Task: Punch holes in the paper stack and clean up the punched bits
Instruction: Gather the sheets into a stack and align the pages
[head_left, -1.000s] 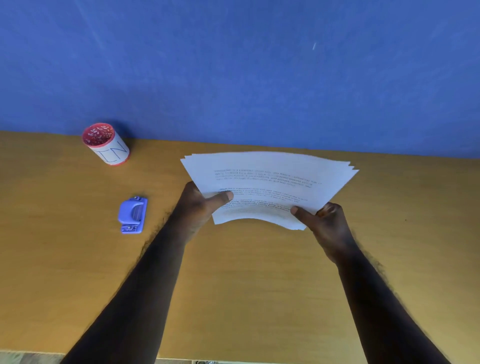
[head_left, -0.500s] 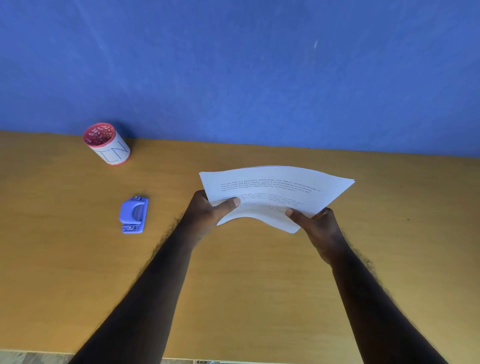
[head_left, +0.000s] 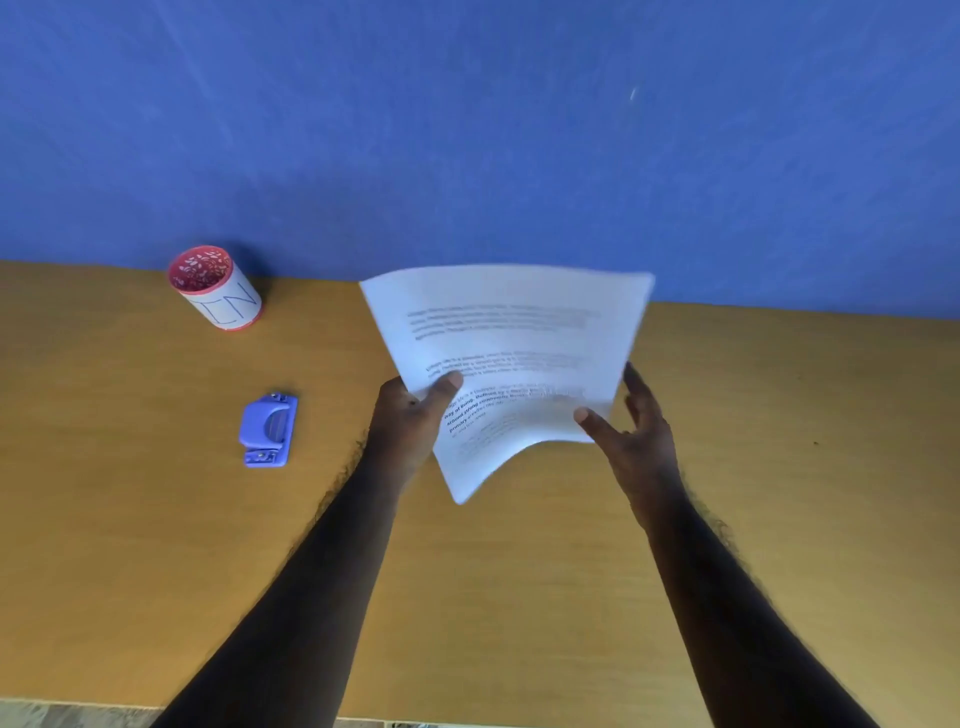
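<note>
One red and white cup (head_left: 217, 287) at the far left of the tabletop (head_left: 130, 519), close to the blue wall (head_left: 467, 130), with letters on its side. One small purple hole punch (head_left: 267, 430) nearer, lying flat and well apart from the cup. Plenty of bare wood around both, and lots of open room near and to the right.

Two bare hands in the middle. Left hand (head_left: 410, 426) gripping the paper stack (head_left: 511, 353) at its left edge, thumb on top of the page. Right hand (head_left: 636, 426) at the stack's right edge, thumb on the near corner, fingers spread wide behind; cannot tell how firm that grip is.

One paper stack, held up in the air above the tabletop, right of the punch. Sheets lined up together, far edge reaching up over the wall line, near edge curling down toward the wood. Printed lines on the top page, blurry.

A second ago, sheets fanned out and lower; now squared up, lifted higher and tipped more upright. Cup and punch in the same spots as before.
</note>
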